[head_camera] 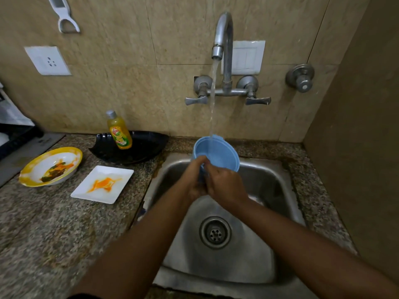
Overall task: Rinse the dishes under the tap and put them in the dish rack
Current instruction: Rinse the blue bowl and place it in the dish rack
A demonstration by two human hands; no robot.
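On the counter (54, 223) at the left sit a stained yellow bowl (51, 166) and a smeared white plate (102, 184), with a soap bottle (119, 131) behind. Over the sink (278, 186), the left hand (195, 176) and right hand (224, 183), pressed together, grip a blue cup (217, 152) under the tap (223, 35) stream.

Place: a home kitchen, at the washing corner.
Sink: a steel sink (269, 190) with a round drain is set into the worktop (54, 229) of speckled granite.
Tap: a wall tap (224, 61) with two lever handles, water is running from it.
Walls: beige stone tiles, with a white socket (47, 60) and a white switch plate (248, 58).
Cleaning things: a yellow dish soap bottle (119, 130) stands on a black tray (146, 147).
Dishes: a yellow-rimmed bowl (50, 167) and a white square plate (102, 184) with food stains lie on the worktop.
Tool: a white peeler (64, 15) hangs on the wall.
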